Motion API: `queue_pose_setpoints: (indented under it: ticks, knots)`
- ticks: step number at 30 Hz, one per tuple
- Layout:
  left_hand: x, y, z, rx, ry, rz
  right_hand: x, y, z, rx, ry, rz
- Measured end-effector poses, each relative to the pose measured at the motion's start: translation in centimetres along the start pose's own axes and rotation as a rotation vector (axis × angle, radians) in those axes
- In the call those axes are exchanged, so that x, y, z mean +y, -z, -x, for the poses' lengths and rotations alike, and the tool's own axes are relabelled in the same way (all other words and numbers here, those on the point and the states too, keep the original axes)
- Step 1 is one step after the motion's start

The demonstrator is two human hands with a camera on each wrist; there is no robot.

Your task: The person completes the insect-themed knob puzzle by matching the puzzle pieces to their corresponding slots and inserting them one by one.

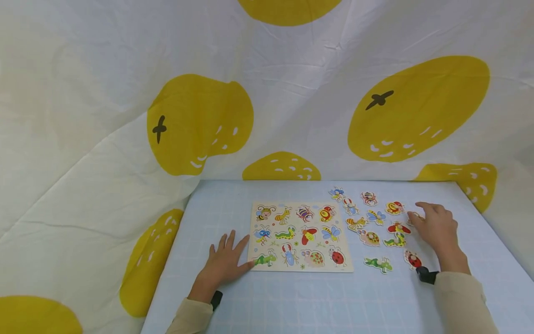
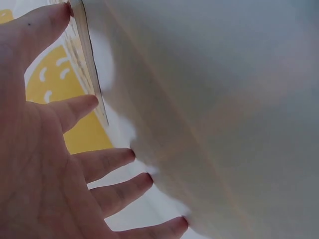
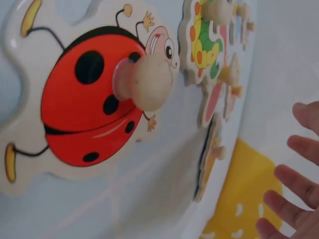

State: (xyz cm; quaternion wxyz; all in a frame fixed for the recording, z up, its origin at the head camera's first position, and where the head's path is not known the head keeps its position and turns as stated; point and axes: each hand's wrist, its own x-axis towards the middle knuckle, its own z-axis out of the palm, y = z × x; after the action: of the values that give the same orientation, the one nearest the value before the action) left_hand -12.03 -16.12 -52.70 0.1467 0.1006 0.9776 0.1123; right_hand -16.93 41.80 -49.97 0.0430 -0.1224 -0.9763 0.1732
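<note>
A wooden peg puzzle board (image 1: 298, 273) printed with colourful insects lies on the table. My left hand (image 1: 225, 260) rests beside its left edge with fingers spread, the thumb at the near left corner. In the left wrist view, thumb and index fingertips (image 2: 94, 101) are right at the board's edge (image 2: 88, 59). My right hand (image 1: 438, 229) hovers over a partly hidden puzzle piece (image 1: 417, 218) at the far right of the loose pieces. Its fingers (image 3: 296, 181) are extended and hold nothing. Nearer the wrist lies a ladybug piece (image 1: 413, 260) with a round wooden knob (image 3: 152, 82).
Several loose knobbed pieces lie right of the board, among them a green grasshopper (image 1: 378, 265), a caterpillar (image 1: 395, 240), a snail (image 1: 369, 238) and a spider (image 1: 369, 198). A white cloth (image 1: 292, 116) with yellow fruit shapes hangs behind the pale blue table (image 1: 292, 306).
</note>
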Motion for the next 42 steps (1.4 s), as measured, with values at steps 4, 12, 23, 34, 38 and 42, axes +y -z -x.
queue_pose_setpoints:
  ticks: [4, 12, 23, 34, 38, 42]
  knots:
    - [0.0, 0.0, 0.1, 0.001, -0.006, 0.006, 0.9, -0.2, -0.2, -0.032, -0.042, -0.027]
    - [-0.2, -0.2, -0.1, -0.002, -0.019, -0.006, 2.6, -0.9, -0.6, -0.077, -0.103, -0.042]
    - [0.0, 0.0, 0.0, -0.021, -0.008, -0.004, 3.8, -1.6, -1.2, -0.128, -0.132, -0.035]
    - [-0.2, -0.1, -0.1, -0.032, 0.001, -0.006, 3.3, -1.5, -1.3, -0.14, -0.188, -0.074]
    - [-0.2, 0.1, -0.2, -0.036, -0.002, 0.007, 3.1, -1.5, -1.5, -0.125, -0.18, -0.071]
    - [-0.1, 0.1, -0.1, -0.043, -0.004, 0.013, 3.0, -1.6, -1.6, -0.113, -0.188, -0.076]
